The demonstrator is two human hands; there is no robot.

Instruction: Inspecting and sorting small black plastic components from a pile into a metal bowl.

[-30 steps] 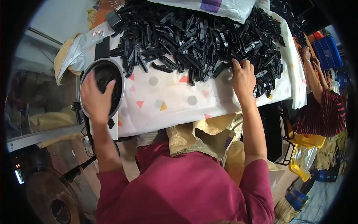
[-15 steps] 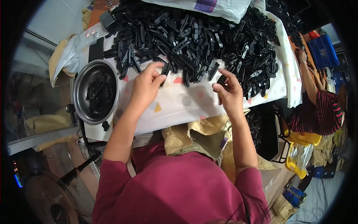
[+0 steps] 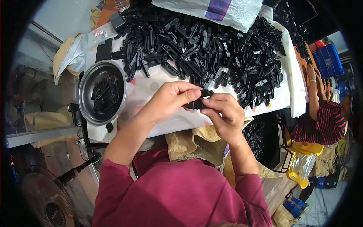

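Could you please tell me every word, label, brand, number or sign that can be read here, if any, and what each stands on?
No text is clear enough to quote.
Fan hub: a mark, too blurred to read.
Clear packet: reddish marks, too small to read.
White sack: a purple band, no readable letters.
Black pieces at the left hand and right hand: no readable marking.

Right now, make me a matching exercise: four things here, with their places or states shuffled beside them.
1. round silver metal bowl
2. white bag with purple band
3. blue rectangular crate
4. bare left hand

A. on the far right
B. holding a small black part
C. at left, containing black pieces
D. at the far edge of the black pile

Pairs: 1-C; 2-D; 3-A; 4-B
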